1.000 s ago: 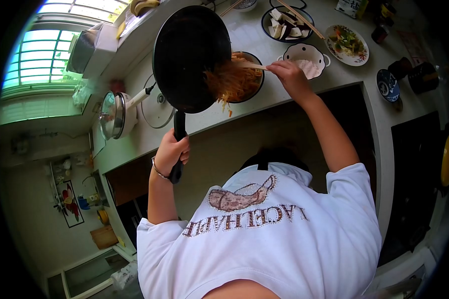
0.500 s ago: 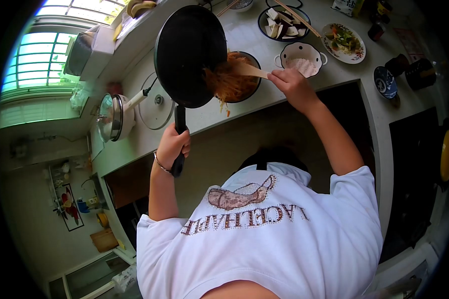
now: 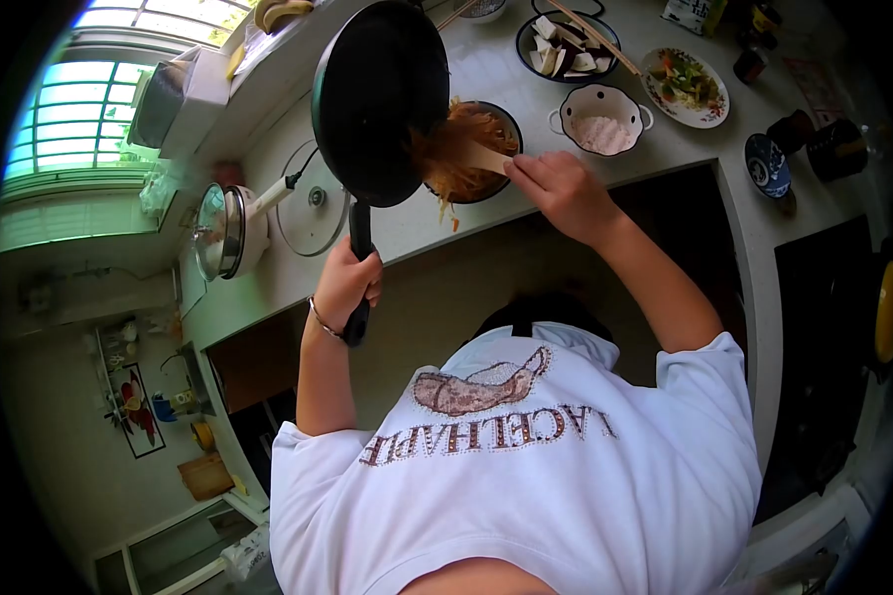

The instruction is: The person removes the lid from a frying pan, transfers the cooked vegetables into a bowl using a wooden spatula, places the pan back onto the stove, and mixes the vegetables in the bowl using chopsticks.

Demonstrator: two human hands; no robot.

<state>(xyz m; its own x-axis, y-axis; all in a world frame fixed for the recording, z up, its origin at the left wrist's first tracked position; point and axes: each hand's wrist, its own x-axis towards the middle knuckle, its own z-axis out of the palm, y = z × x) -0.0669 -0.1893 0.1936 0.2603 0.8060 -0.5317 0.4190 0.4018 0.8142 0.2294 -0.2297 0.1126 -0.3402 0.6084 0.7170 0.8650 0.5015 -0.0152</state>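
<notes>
My left hand (image 3: 345, 285) is closed around the black handle of a dark frying pan (image 3: 372, 99), which is tilted toward a dark-rimmed bowl (image 3: 515, 127). In my right hand (image 3: 566, 196) is a wooden spatula (image 3: 485, 159), its blade among shredded orange-brown food (image 3: 456, 149) at the pan's edge. The shreds bridge pan and bowl, and a few strands hang over the bowl's near side. Much of the bowl is hidden by the food and the pan.
Right of the bowl stand a white two-handled dish (image 3: 602, 121) with pale pink contents, a bowl of cut eggplant (image 3: 569, 52) with chopsticks, and a plate of vegetables (image 3: 685, 87). A glass lid (image 3: 313, 203) and an electric pot (image 3: 230, 233) are at left.
My right hand and the spatula have moved left and slightly down, closer to the pan. The pan has shifted slightly up, and more food lies over the bowl.
</notes>
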